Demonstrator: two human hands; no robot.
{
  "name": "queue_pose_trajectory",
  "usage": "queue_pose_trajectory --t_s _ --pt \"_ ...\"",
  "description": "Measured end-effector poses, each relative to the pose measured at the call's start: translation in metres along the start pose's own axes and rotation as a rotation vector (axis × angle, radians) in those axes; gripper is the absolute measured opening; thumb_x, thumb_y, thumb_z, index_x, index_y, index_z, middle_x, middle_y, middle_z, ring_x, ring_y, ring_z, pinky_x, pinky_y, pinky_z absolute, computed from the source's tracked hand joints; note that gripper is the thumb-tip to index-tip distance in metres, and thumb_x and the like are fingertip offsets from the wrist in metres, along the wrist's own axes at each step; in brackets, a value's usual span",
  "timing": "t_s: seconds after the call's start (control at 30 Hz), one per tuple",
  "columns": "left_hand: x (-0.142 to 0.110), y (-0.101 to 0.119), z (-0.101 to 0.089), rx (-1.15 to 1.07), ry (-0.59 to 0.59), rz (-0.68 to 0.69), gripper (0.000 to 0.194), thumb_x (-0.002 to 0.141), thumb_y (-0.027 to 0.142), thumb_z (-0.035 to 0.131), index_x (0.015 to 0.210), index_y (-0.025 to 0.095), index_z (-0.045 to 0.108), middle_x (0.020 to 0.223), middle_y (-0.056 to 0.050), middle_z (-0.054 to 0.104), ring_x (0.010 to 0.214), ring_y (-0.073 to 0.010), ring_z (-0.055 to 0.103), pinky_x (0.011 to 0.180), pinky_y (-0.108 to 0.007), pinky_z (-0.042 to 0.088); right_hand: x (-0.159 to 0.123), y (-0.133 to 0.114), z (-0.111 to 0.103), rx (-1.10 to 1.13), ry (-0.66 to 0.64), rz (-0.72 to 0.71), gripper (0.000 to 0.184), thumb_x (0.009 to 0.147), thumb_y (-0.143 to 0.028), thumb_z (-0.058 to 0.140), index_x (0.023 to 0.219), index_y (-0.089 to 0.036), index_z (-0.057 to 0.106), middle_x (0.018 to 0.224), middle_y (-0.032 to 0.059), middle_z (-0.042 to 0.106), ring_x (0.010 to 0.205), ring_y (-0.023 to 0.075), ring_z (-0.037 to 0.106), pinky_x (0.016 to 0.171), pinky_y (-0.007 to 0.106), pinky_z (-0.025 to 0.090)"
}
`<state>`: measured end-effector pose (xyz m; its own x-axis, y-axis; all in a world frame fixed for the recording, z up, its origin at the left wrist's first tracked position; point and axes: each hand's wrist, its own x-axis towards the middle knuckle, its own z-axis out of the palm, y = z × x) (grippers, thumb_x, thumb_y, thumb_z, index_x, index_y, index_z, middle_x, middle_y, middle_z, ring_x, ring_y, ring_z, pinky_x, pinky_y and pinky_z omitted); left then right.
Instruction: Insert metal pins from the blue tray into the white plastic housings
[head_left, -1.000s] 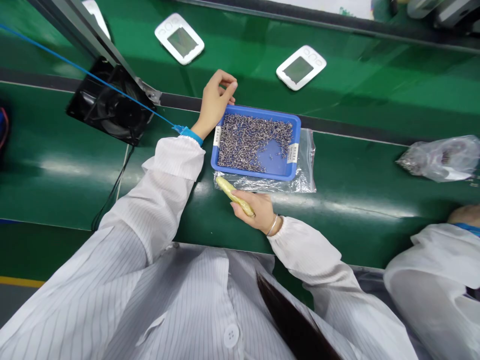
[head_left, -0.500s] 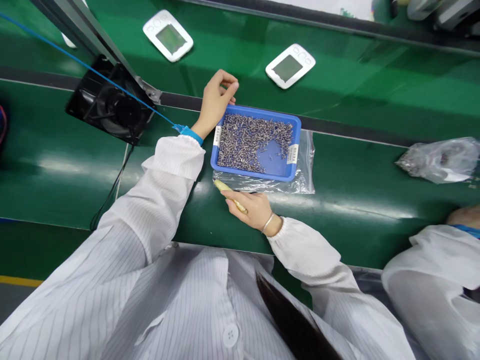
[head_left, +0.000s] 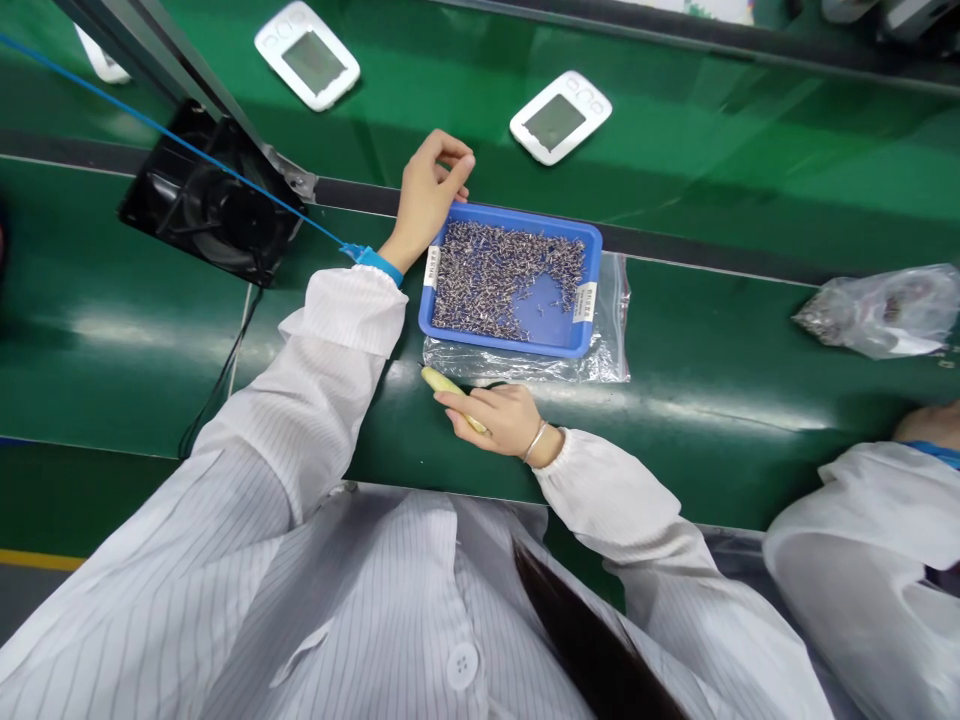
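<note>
My left hand (head_left: 433, 185) is at the upper left corner of a blue tray (head_left: 495, 345), its wrist in a blue band with a cord. The fingers curl in and thumb and forefinger come together; anything between them is too small to make out. Many small metal screws (head_left: 480, 280) fill most of the tray, leaving bare bottom at the lower right. Under the tray lies a clear zip bag (head_left: 611, 350). Just below it, my right hand (head_left: 506, 418) is closed round a tool with a pale yellow handle (head_left: 442, 383), its thin dark tip pointing left.
White devices with grey screens (head_left: 555, 118) lie on the green strip behind a dark rail (head_left: 675, 250). A black fan (head_left: 217, 205) stands left beside a metal post. At right are a clear bag of metal parts (head_left: 870, 315) and a co-worker's white sleeve (head_left: 847, 540).
The white devices have shifted left along the green strip behind the rail. My hands and the tray hold nearly the same places; the yellow-handled tool has moved slightly left and down.
</note>
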<state>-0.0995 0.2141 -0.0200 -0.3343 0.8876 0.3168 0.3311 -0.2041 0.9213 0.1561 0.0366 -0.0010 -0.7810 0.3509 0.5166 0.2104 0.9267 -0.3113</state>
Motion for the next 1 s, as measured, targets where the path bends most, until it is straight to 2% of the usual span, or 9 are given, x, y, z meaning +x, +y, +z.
queue_pose_trajectory --t_s 0.17,0.33,0.53,0.67,0.83,1.0 --pt "-0.001 0.003 -0.001 -0.001 -0.001 0.009 0.035 0.083 0.065 0.064 0.087 0.031 0.057 0.090 0.003 0.065 0.062 -0.0100 0.059 0.059 -0.033 0.057 0.004 -0.001 -0.005 -0.030 0.154 -0.166 0.024 0.093 -0.030 0.056 0.108 -0.030 0.075 0.054 -0.0081 0.048 0.047 0.0058 0.038 0.049 0.021 0.035" --pt "-0.002 0.005 -0.002 -0.003 -0.004 0.018 0.025 0.086 0.057 0.064 0.086 0.033 0.056 0.089 0.003 0.066 0.061 -0.0106 0.061 0.060 -0.035 0.058 0.005 -0.002 -0.002 -0.031 0.070 -0.189 0.022 0.092 -0.029 0.057 0.106 -0.025 0.073 0.055 -0.0085 0.051 0.048 0.0062 0.035 0.047 0.022 0.032" --pt "-0.002 0.005 -0.002 -0.002 -0.017 0.021 0.012 0.089 0.038 0.062 0.088 0.029 0.056 0.088 0.004 0.065 0.061 -0.0087 0.063 0.059 -0.031 0.058 0.001 -0.002 -0.002 -0.024 0.125 -0.291 0.028 0.092 -0.031 0.059 0.118 -0.028 0.070 0.056 -0.0092 0.046 0.050 0.0054 0.035 0.049 0.023 0.030" --pt "-0.002 0.005 -0.002 0.004 -0.026 0.021 0.008 0.093 0.034 0.059 0.089 0.028 0.055 0.091 0.003 0.064 0.063 -0.0088 0.063 0.061 -0.031 0.057 0.001 -0.003 0.001 -0.041 -0.003 -0.198 0.026 0.094 -0.031 0.056 0.114 -0.027 0.071 0.059 -0.0077 0.052 0.049 0.0060 0.035 0.049 0.024 0.030" --pt "-0.001 0.002 -0.002 0.004 -0.027 0.018 0.017 0.089 0.045 0.063 0.088 0.030 0.056 0.089 0.003 0.064 0.062 -0.0094 0.061 0.060 -0.032 0.055 -0.002 -0.003 0.005 -0.011 -0.083 -0.228 0.029 0.097 -0.035 0.052 0.118 -0.027 0.069 0.060 -0.0076 0.053 0.049 0.0056 0.036 0.050 0.024 0.029" --pt "0.000 0.000 -0.002 0.013 -0.024 0.009 0.033 0.083 0.065 0.064 0.086 0.033 0.056 0.088 0.006 0.065 0.060 -0.0077 0.059 0.059 -0.029 0.054 0.002 -0.003 0.000 -0.027 0.013 -0.264 0.028 0.096 -0.036 0.055 0.119 -0.028 0.069 0.058 -0.0092 0.049 0.049 0.0043 0.039 0.049 0.022 0.033"
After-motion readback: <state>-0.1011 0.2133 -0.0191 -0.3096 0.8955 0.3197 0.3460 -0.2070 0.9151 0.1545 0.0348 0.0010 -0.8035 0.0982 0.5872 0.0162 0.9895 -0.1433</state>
